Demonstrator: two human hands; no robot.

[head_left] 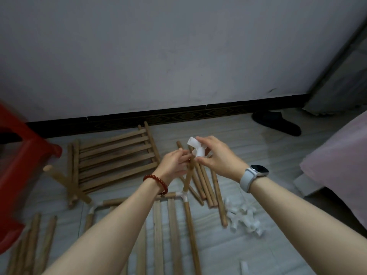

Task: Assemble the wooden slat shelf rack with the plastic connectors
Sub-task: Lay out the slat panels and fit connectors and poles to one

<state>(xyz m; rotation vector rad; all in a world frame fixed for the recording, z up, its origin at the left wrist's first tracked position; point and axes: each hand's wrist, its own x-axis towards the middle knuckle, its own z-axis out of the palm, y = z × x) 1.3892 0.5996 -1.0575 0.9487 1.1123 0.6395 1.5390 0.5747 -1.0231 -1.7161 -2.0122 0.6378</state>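
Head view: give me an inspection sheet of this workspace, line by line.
Surface: pale tiled floor.
Job's things: upright wooden rod in a corner connector; slat panel; loose rods; spare connectors.
Clutter: red stool; dark slipper.
Grippers: left hand grips the rod top; right hand holds a white connector at it.
Cables: nothing seen.
Surroundings: white wall, dark skirting.

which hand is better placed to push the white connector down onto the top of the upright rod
The right hand. It already holds the white connector just above the upright rod, so it probably only needs to press down. The left hand grips the rod near its top, steadying it.
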